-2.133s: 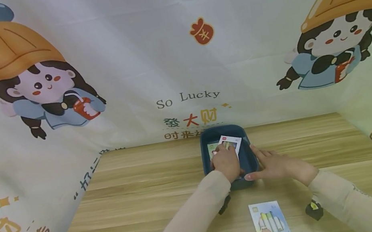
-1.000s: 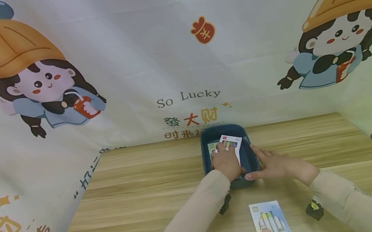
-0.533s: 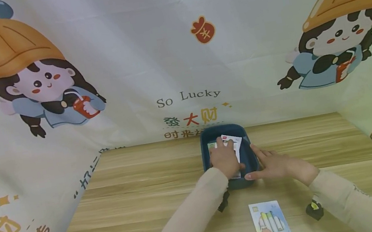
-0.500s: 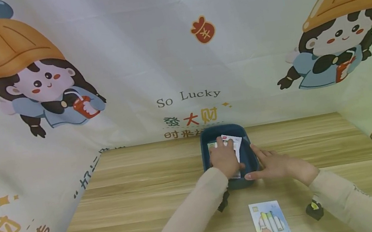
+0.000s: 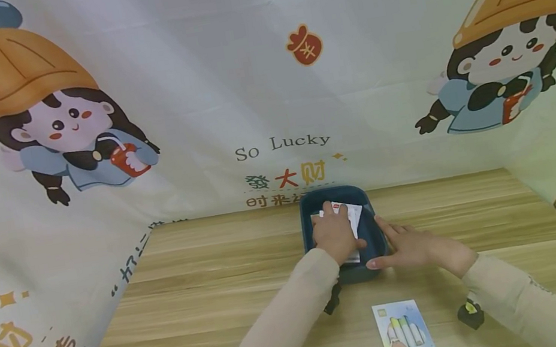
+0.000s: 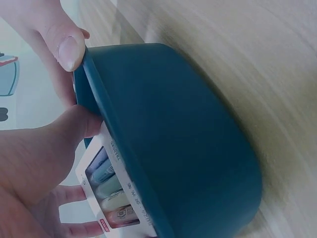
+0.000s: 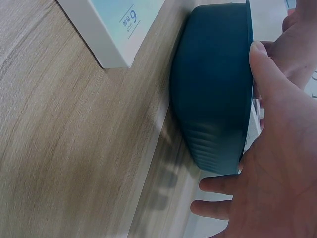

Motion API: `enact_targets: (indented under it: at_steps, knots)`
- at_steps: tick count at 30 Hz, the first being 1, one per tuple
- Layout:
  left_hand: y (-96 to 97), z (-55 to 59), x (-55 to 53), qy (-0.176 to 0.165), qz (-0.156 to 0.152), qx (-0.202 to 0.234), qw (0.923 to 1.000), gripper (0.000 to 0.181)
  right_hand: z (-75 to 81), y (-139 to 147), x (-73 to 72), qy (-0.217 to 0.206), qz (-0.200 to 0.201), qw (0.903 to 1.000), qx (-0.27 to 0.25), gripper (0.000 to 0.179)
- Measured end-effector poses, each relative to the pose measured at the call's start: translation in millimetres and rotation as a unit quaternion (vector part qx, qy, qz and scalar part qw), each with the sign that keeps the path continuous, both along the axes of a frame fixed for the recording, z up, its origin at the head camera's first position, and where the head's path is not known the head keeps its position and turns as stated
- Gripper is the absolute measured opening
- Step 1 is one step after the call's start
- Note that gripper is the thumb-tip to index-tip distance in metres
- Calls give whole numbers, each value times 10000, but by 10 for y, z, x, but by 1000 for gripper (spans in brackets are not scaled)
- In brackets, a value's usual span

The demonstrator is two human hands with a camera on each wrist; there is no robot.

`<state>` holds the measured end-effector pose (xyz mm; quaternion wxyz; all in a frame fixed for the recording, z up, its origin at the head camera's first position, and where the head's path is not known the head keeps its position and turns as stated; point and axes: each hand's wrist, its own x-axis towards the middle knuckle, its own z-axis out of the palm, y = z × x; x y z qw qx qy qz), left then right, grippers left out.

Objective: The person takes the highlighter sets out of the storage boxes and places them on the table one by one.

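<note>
A dark blue plastic bin (image 5: 362, 274) stands at the back of the table. My left hand (image 5: 335, 234) reaches into it, palm down, fingers spread over a white windowed box of markers (image 5: 356, 214). In the left wrist view, several pastel markers show through the box's window (image 6: 111, 191), with the thumb (image 6: 86, 124) at one edge and straight fingertips at the other. A second box lies under the left hand, mostly hidden. My right hand (image 5: 414, 249) braces the bin's right side, thumb (image 7: 260, 52) on the rim, other fingers straight and apart.
A light blue marker box (image 5: 405, 332), pictured with markers and cartoon animals, lies flat on the wood-grain table (image 5: 195, 308) in front of the bin. A printed white cloth (image 5: 204, 88) hangs behind the bin and at both sides. A black wrist camera (image 5: 471, 314) hangs under the right sleeve.
My left hand has shifted slightly forward in the bin, its fingers flatter and covering more of the white marker box. The right hand, the bin and the table box stay put.
</note>
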<state>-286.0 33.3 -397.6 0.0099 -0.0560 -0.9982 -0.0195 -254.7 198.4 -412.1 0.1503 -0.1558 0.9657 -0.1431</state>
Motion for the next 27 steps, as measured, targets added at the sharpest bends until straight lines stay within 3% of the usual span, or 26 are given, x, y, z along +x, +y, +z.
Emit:
enact_targets:
  at_steps: [10, 17, 22, 27]
  knots:
    - [-14, 52, -6, -140, 42, 171, 9997, 91, 17, -2, 19, -21, 9, 10000, -2, 115]
    - [-35, 235, 27, -81, -190, -160, 9997, 89, 30, -13, 23, -89, -35, 10000, -10, 115]
    - [-34, 362, 21, -112, -151, -154, 9997, 89, 29, -16, 20, -89, -8, 10000, -12, 115]
    - [-42, 412, 15, -190, -113, -147, 9996, 89, 32, -12, 25, -33, 7, 10000, 44, 114]
